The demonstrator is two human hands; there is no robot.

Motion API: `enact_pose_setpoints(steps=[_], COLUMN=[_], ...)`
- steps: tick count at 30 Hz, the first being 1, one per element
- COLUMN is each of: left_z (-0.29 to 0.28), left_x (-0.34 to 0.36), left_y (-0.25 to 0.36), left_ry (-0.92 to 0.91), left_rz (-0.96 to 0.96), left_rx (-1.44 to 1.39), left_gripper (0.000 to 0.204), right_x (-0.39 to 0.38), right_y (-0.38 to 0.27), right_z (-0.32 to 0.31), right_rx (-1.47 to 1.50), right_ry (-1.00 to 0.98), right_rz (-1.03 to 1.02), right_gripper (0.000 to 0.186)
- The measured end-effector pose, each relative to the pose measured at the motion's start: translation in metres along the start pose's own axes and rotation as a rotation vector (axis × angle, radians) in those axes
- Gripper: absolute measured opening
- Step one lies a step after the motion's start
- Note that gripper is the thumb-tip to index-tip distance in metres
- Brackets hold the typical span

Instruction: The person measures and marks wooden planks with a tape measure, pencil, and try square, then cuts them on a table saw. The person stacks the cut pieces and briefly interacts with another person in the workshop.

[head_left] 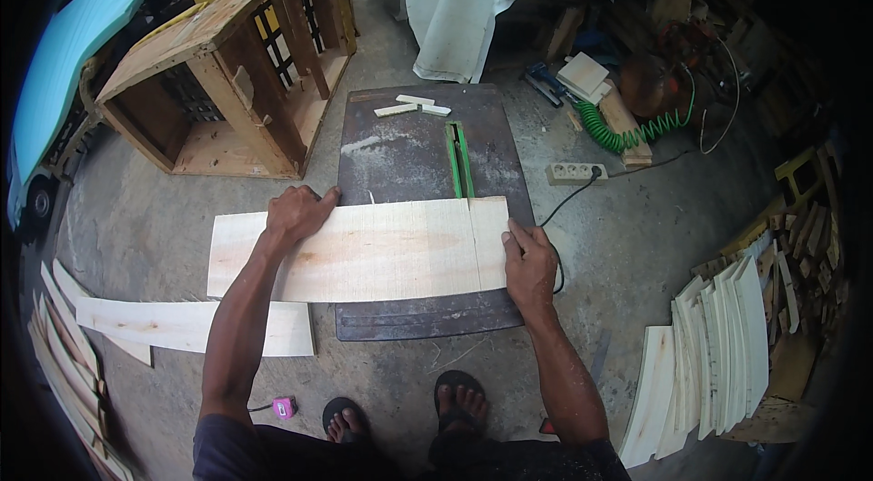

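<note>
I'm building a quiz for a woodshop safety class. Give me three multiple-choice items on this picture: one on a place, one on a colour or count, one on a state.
1. Where does the wide board lie?
A. across the dark saw table
B. inside the wooden crate
C. on the stack of boards

2. What colour is the coiled hose?
A. red
B. green
C. white

3. How are the hands?
A. both lifted clear of the board
B. left hand and right hand both pressed on the board
C. only one on the board

Answers:
1. A, the board spans the table at the green slot.
2. B, its coils are green.
3. B, each hand rests flat on the board.
</note>
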State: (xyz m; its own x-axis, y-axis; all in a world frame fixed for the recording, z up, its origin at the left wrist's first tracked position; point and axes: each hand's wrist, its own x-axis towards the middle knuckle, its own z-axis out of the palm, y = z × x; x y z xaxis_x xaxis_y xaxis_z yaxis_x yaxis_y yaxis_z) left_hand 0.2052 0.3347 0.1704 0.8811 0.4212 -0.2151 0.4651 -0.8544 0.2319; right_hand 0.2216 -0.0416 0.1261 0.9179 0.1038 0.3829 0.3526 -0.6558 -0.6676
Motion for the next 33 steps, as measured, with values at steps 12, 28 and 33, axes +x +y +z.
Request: enact_pose_setpoints(steps=[12, 28, 33], left_z=[-0.003, -0.004, -0.007], left_x=[0.002, 0.008, 0.005], left_y=[0.002, 0.003, 0.008], left_ry=[-0.037, -0.035, -0.007], left_rz=[-0.009, -0.029, -0.009], left_rx=[0.018, -0.007, -0.009], left_gripper=[0.079, 0.078, 0.077], right_x=[0.002, 0.012, 0.014], right_y=[-0.003, -0.005, -0.001], right_z=[0.001, 0.003, 0.004], right_rx=[0.023, 0.007, -0.001], right_ry=[-0.003, -0.034, -0.034], right_rz=[0.029, 0.069, 0.064], right_gripper=[0.030, 0.032, 0.032])
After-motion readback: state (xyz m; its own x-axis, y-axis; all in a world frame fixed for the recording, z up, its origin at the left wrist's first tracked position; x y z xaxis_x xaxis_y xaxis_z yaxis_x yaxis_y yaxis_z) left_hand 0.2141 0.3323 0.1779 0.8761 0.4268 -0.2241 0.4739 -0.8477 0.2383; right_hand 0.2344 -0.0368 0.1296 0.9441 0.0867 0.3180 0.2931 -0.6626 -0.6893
